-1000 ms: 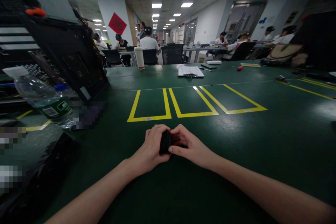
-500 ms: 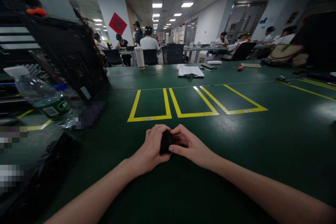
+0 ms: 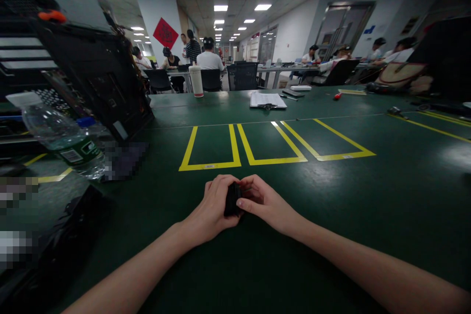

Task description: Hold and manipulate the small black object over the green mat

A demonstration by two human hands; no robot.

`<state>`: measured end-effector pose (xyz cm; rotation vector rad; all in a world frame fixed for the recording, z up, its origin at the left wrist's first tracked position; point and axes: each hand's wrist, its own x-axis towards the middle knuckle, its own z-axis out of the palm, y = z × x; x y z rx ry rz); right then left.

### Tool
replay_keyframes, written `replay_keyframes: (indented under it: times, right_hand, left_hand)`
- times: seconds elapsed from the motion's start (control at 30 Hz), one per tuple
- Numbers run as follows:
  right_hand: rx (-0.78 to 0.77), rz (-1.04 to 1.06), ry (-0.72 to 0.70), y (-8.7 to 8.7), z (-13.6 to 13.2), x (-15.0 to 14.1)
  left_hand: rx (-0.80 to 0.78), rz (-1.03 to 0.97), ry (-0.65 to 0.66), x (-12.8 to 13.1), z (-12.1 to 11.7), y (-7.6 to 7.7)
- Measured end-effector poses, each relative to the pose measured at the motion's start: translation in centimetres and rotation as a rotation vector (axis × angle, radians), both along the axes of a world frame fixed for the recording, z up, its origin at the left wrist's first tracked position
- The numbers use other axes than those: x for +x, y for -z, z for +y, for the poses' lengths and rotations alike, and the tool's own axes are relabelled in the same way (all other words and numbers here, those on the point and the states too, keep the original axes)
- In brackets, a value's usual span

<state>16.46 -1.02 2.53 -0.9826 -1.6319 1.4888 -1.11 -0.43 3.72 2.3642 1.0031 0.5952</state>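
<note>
A small black block-like object (image 3: 231,199) stands between my two hands, low in the middle of the head view; its exact kind does not show. My left hand (image 3: 217,201) is wrapped over its left side, fingers across the top and thumb at the near edge. From the right, my right hand (image 3: 259,201) grips it, the thumb on its near face and the curled fingers behind. Much of the object is covered by my fingers. Beneath it lies the dark green tabletop (image 3: 235,265).
Yellow tape frames (image 3: 209,167) mark the table beyond my hands. A clipboard (image 3: 268,100) and a white bottle (image 3: 196,81) stand farther off. At left are a plastic water bottle (image 3: 79,149) and an opened computer case (image 3: 99,83). People sit at tables behind.
My right thumb has shifted slightly upward on the black object. Both hands otherwise keep their place around it. In the background, a standing person has moved a little.
</note>
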Motion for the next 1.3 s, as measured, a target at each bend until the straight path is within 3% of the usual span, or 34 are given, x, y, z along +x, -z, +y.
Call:
replay_keyframes:
  times: [0.27, 0.63, 0.87, 1.1, 1.3]
  right_hand:
    - [0.066, 0.039, -0.036, 0.43, -0.09, 0.07]
    - [-0.004, 0.024, -0.036, 0.26, 0.16, 0.01]
    - [0.104, 0.018, -0.026, 0.37, -0.21, 0.07]
    - [0.018, 0.009, -0.012, 0.13, 0.06, -0.07]
    - [0.045, 0.025, -0.054, 0.30, -0.15, 0.03]
  left_hand:
    - [0.001, 0.005, -0.017, -0.09, 0.01, 0.05]
    - [0.014, 0.010, -0.011, 0.00, -0.05, 0.05]
    - [0.020, 0.000, -0.008, -0.10, -0.03, 0.20]
    - [0.018, -0.002, -0.008, -0.09, 0.03, 0.12]
    - [0.012, 0.006, -0.003, -0.14, 0.01, 0.13]
